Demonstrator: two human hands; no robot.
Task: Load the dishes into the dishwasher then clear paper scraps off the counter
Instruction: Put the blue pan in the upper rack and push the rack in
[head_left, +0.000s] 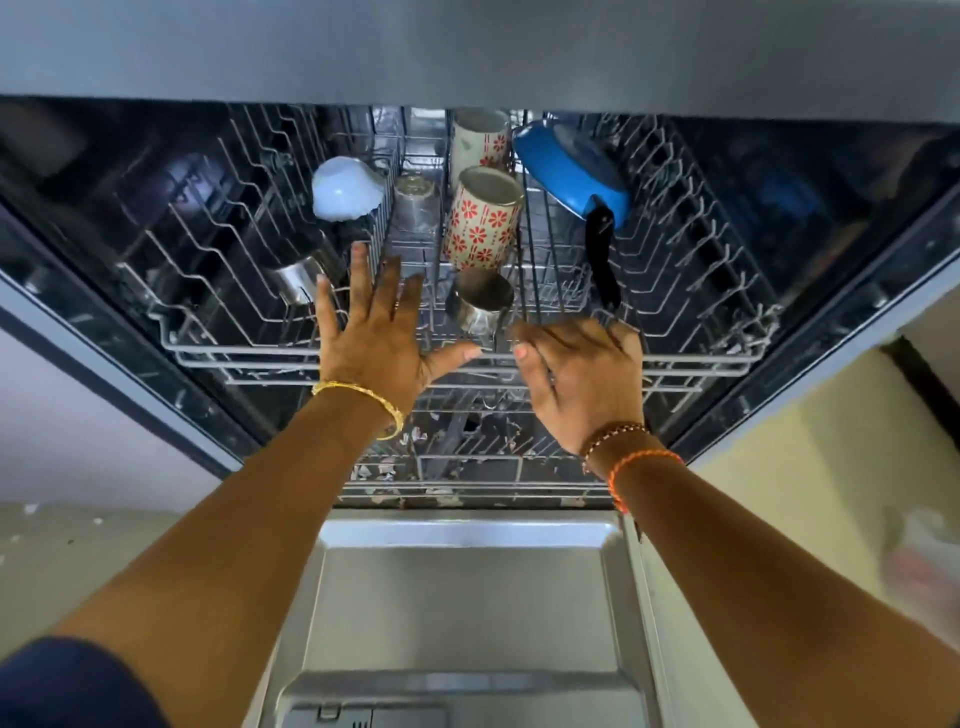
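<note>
The dishwasher's upper wire rack (696, 364) holds a white bowl (345, 189), a clear glass (415, 205), two flowered mugs (483, 218), a steel cup (478, 301), another steel cup (298, 280) and a blue pan (569, 166) with a black handle. My left hand (382, 338) is spread flat, fingers straight, over the rack's front near the left steel cup. My right hand (582, 369) lies over the rack's front rail with fingers bent down onto it; whether it grips the rail is not clear.
The open dishwasher door (462, 597) lies flat below my arms. A lower rack (467, 467) shows beneath the upper one. The counter's underside (467, 47) runs across the top. A pale wall stands at right, floor at left.
</note>
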